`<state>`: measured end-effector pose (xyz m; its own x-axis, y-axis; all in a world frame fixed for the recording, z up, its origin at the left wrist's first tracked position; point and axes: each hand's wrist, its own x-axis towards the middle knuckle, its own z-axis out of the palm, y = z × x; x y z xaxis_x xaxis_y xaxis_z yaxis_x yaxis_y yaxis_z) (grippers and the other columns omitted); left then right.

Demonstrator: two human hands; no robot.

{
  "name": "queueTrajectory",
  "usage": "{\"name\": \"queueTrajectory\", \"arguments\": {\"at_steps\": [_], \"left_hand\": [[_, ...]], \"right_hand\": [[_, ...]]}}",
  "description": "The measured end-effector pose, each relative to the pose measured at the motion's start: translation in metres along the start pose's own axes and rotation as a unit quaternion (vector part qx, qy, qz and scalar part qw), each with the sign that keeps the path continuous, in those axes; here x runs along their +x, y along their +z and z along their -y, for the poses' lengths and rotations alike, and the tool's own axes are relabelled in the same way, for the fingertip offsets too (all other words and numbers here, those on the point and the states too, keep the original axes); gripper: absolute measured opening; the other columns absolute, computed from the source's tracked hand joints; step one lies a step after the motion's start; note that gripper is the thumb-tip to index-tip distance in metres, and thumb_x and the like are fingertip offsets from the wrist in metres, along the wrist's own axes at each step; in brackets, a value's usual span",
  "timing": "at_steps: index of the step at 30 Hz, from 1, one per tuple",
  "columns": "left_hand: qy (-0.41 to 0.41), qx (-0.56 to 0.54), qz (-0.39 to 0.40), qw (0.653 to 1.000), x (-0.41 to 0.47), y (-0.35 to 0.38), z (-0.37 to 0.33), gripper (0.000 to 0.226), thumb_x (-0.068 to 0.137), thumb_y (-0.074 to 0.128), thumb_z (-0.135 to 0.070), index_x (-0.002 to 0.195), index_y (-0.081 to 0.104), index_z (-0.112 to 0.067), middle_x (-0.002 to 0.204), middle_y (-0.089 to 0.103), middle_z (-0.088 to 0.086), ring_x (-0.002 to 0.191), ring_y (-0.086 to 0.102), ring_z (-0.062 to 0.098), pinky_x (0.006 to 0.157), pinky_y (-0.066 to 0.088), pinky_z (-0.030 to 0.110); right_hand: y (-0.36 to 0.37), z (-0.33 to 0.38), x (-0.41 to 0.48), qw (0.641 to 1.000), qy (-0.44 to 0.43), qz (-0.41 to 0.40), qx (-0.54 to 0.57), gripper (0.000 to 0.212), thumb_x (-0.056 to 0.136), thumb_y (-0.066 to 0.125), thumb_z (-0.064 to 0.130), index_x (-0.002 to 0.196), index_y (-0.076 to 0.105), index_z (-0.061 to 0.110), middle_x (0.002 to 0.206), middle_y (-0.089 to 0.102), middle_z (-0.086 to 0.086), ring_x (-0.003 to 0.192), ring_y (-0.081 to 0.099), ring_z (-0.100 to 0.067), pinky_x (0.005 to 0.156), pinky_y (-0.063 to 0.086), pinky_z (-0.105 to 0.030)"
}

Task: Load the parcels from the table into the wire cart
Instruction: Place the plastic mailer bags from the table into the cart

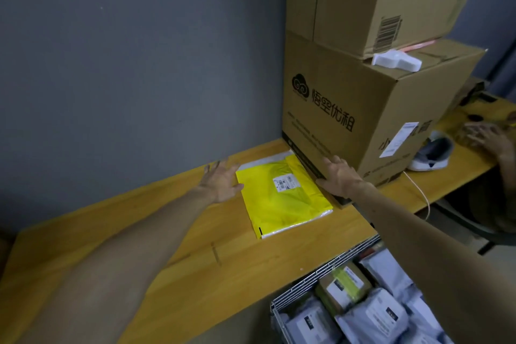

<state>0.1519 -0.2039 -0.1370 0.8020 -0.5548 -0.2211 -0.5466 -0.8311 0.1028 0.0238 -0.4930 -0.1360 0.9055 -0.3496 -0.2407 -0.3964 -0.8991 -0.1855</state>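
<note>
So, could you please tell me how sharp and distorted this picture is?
Head view: dim, even light; the left hand is motion-blurred at the fingertips; the yellow parcel looks fairly sharp; the wide lens makes the stacked boxes lean.

悟空优租 printed on lower cardboard box [371, 100]

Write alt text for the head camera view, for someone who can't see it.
Two bare arms reach over a wooden table to a yellow parcel: left hand open beside its left edge, right hand at the base of two stacked cardboard boxes. A wire cart holding parcels stands lower right.
</note>
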Motion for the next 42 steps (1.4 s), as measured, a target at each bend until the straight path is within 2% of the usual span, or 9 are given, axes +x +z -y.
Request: {"name": "queueTrajectory", "arguments": {"at_steps": [8,14,27,30,32,35,38,40,42], "left_hand": [[0.014,0.002,0.092,0.996,0.062,0.072,0.014,0.074,0.097,0.049,-0.054,0.157,0.016,-0.026,0.165,0.001,0.011,0.149,0.015,0.032,0.121,0.014,0.047],[0.012,-0.06,0.146,0.987,0.101,0.129,0.02,0.072,0.097,0.052,-0.051,0.157,0.017,-0.028,0.164,-0.002,0.011,0.148,0.018,0.034,0.118,0.025,0.044],[-0.056,-0.179,0.202,0.961,0.132,0.238,0.026,0.069,0.096,0.055,-0.05,0.155,0.024,-0.031,0.163,0.007,0.013,0.15,0.011,0.031,0.118,0.022,0.043],[-0.068,-0.245,0.187,0.949,0.134,0.248,0.026,0.066,0.092,0.063,-0.047,0.15,0.038,-0.029,0.159,0.015,0.012,0.148,0.015,0.031,0.117,0.025,0.045],[-0.095,-0.3,0.153,0.937,0.139,0.25,0.024,0.064,0.087,0.073,-0.04,0.144,0.048,-0.025,0.152,0.027,0.014,0.143,0.027,0.031,0.115,0.029,0.038],[-0.165,-0.397,0.132,0.893,0.146,0.244,0.017,0.063,0.083,0.079,-0.028,0.14,0.052,-0.023,0.142,0.035,0.017,0.133,0.041,0.03,0.104,0.033,0.025],[-0.208,-0.459,0.138,0.853,0.149,0.241,0.013,0.063,0.083,0.08,-0.027,0.139,0.052,-0.029,0.144,0.034,0.016,0.13,0.044,0.031,0.101,0.039,0.028],[-0.215,-0.472,0.134,0.844,0.148,0.239,0.013,0.059,0.081,0.081,-0.024,0.135,0.056,-0.031,0.146,0.038,0.016,0.128,0.048,0.033,0.1,0.045,0.034],[-0.218,-0.477,0.134,0.841,0.143,0.236,0.015,0.055,0.082,0.079,-0.018,0.131,0.059,-0.03,0.143,0.044,0.021,0.121,0.053,0.036,0.09,0.049,0.037]], "right_hand": [[0.061,-0.021,0.051,0.998,0.015,0.066,-0.006,0.072,0.098,0.054,0.037,0.155,0.018,0.013,0.153,0.025,-0.021,0.14,0.028,-0.04,0.11,0.034,-0.051],[0.108,-0.034,0.09,0.993,0.027,0.111,-0.015,0.068,0.101,0.049,0.038,0.156,0.016,0.015,0.159,0.016,-0.017,0.143,0.023,-0.039,0.111,0.034,-0.051],[0.21,-0.054,0.141,0.985,0.122,0.116,0.037,0.062,0.1,0.051,0.038,0.154,0.027,0.019,0.151,0.029,-0.023,0.137,0.03,-0.04,0.106,0.034,-0.048],[0.219,-0.058,0.144,0.981,0.163,0.081,0.061,0.063,0.097,0.056,0.036,0.151,0.032,0.016,0.144,0.034,-0.026,0.134,0.033,-0.042,0.104,0.035,-0.047],[0.222,-0.06,0.146,0.98,0.161,0.08,0.089,0.066,0.094,0.063,0.033,0.15,0.034,0.014,0.141,0.039,-0.027,0.132,0.035,-0.043,0.103,0.036,-0.046],[0.225,-0.056,0.144,0.982,0.144,0.065,0.107,0.066,0.089,0.07,0.022,0.146,0.04,0.007,0.137,0.04,-0.029,0.127,0.036,-0.044,0.102,0.034,-0.042],[0.224,-0.048,0.135,0.981,0.144,0.043,0.127,0.066,0.085,0.071,0.01,0.144,0.043,0.004,0.132,0.039,-0.03,0.122,0.038,-0.045,0.102,0.032,-0.039],[0.224,-0.044,0.129,0.98,0.141,0.045,0.136,0.067,0.082,0.07,0.003,0.144,0.044,0.004,0.129,0.038,-0.03,0.12,0.04,-0.045,0.104,0.032,-0.038],[0.222,-0.043,0.125,0.979,0.136,0.042,0.147,0.068,0.079,0.069,0.001,0.143,0.045,0.005,0.129,0.037,-0.029,0.116,0.044,-0.045,0.102,0.036,-0.036]]}}
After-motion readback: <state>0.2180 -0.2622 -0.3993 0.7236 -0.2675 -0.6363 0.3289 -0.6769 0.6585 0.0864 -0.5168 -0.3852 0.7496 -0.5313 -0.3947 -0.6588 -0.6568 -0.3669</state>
